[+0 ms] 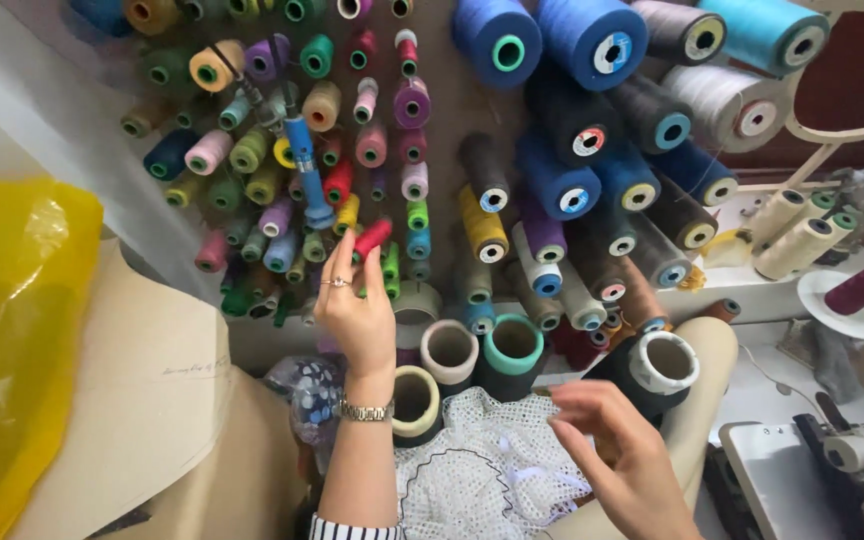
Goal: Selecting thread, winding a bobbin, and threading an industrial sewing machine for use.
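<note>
My left hand is raised to a wall rack of small thread spools, its fingertips pinching a small red spool among many coloured ones. A ring and a metal wristwatch show on that arm. My right hand hovers lower right with fingers loosely curled, holding nothing, just above a piece of white lace fabric.
Large cones of blue, black and grey thread fill the wall at upper right. Tape rolls stand below the spools. A yellow plastic bag and brown paper patterns lie left. A sewing machine sits lower right.
</note>
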